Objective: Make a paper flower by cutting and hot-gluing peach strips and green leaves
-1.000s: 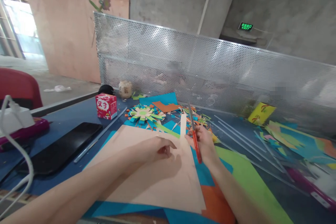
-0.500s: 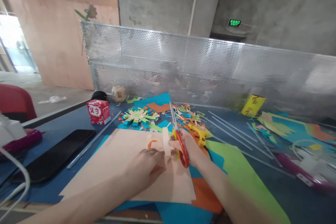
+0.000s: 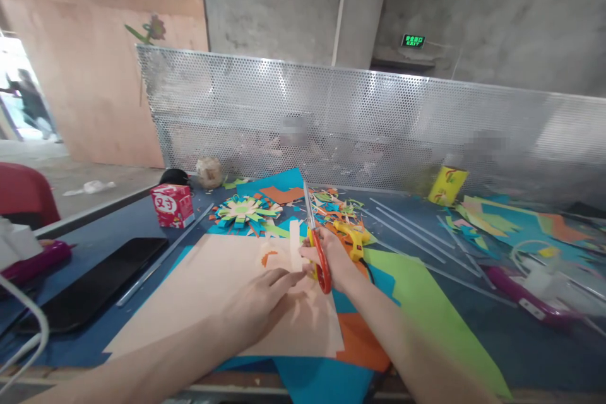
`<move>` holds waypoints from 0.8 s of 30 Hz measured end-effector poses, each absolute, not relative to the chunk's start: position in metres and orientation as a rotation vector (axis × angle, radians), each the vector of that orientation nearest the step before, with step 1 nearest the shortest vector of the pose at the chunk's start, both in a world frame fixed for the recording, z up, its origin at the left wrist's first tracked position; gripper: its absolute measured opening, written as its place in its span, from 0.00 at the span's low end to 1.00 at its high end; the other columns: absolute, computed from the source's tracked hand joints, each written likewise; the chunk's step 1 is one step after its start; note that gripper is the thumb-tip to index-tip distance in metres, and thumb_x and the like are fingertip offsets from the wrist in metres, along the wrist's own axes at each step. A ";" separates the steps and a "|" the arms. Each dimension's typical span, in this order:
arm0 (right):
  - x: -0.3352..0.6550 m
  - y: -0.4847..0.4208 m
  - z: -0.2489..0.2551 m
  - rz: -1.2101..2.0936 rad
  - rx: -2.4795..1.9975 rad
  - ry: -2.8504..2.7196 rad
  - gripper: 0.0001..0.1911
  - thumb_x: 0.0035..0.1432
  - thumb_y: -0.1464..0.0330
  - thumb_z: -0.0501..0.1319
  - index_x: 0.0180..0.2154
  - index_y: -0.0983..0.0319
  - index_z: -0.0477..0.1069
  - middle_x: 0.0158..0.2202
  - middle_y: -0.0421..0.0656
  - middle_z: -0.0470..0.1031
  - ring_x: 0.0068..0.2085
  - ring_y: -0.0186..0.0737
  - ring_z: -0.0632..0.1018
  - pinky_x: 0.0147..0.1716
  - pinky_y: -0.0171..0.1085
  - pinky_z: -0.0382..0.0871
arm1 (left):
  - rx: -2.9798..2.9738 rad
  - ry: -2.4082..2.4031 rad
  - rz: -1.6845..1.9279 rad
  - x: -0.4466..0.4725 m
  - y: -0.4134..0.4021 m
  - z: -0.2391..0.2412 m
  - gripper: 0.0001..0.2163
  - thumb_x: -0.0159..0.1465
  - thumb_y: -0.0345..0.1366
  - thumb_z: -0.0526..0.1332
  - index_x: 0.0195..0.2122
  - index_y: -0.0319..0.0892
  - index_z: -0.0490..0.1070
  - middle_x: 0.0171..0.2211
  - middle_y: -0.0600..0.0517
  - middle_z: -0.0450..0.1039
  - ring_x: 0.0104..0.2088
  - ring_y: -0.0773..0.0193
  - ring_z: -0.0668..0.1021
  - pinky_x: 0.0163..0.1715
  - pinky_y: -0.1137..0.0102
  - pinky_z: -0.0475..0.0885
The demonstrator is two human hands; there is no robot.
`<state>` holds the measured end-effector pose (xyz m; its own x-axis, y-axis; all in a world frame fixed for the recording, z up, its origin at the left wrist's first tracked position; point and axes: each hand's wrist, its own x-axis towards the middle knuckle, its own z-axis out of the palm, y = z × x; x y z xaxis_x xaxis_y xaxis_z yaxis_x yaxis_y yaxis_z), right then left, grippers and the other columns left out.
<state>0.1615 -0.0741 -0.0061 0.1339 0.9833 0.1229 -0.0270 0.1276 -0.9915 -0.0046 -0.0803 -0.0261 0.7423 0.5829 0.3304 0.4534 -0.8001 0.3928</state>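
Observation:
My right hand (image 3: 334, 260) grips red-handled scissors (image 3: 316, 246), blades pointing up and away, and also pinches a narrow peach strip (image 3: 295, 245) cut from the sheet. My left hand (image 3: 259, 304) rests on the large peach paper sheet (image 3: 199, 293), fingers curled, its fingertips close to the strip's base. The sheet lies over blue, orange and green papers on the table.
A paper flower (image 3: 245, 209), a yellow glue gun (image 3: 351, 235), paper scraps and clear glue sticks (image 3: 407, 237) lie beyond. A red carton (image 3: 172, 205), a black phone (image 3: 89, 284) and a white cable are at left. A perforated metal screen (image 3: 379, 132) closes the back.
The view has shifted left and downward. My left hand slid forward on the peach sheet towards the strip, and the scissors moved in closer beside it.

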 end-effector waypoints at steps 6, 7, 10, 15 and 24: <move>0.178 -0.070 0.004 0.617 -1.126 -1.127 0.14 0.40 0.71 0.63 0.28 0.59 0.57 0.25 0.34 0.64 0.26 0.32 0.70 0.28 0.33 0.64 | 2.643 0.827 0.758 0.008 -0.025 0.013 0.14 0.53 0.24 0.51 0.38 0.41 0.67 0.35 0.51 0.71 0.31 0.67 0.72 0.33 0.73 0.66; 0.182 -0.071 0.007 0.557 -1.116 -1.119 0.13 0.42 0.70 0.62 0.29 0.59 0.58 0.26 0.34 0.65 0.27 0.32 0.70 0.29 0.33 0.64 | 2.650 0.817 0.820 0.016 -0.010 0.019 0.12 0.52 0.24 0.51 0.35 0.41 0.68 0.34 0.50 0.71 0.32 0.66 0.72 0.34 0.71 0.66; 0.193 -0.071 0.012 0.349 -1.073 -1.090 0.12 0.46 0.68 0.60 0.32 0.59 0.58 0.30 0.37 0.66 0.31 0.34 0.71 0.32 0.34 0.65 | 2.542 0.791 0.856 0.049 0.036 0.028 0.08 0.52 0.26 0.54 0.31 0.39 0.69 0.30 0.50 0.72 0.32 0.64 0.72 0.35 0.70 0.65; 0.197 -0.067 0.007 0.372 -1.097 -1.100 0.12 0.47 0.67 0.60 0.33 0.59 0.57 0.30 0.38 0.68 0.29 0.35 0.72 0.29 0.34 0.66 | 2.420 0.788 0.934 0.108 0.085 0.036 0.07 0.54 0.29 0.54 0.31 0.39 0.71 0.34 0.47 0.72 0.39 0.59 0.72 0.42 0.68 0.63; 0.188 -0.059 0.000 0.556 -1.152 -1.210 0.15 0.41 0.67 0.63 0.29 0.59 0.56 0.25 0.36 0.67 0.24 0.33 0.71 0.25 0.34 0.66 | 1.813 0.561 0.536 0.082 0.067 0.043 0.23 0.58 0.51 0.49 0.44 0.37 0.66 0.38 0.44 0.73 0.35 0.60 0.76 0.27 0.70 0.70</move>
<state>0.1880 -0.0586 -0.0001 0.3202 0.8446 0.4291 0.2242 0.3726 -0.9005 0.0821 0.0672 0.0433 0.7849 0.6137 0.0858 0.1131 -0.2779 0.9539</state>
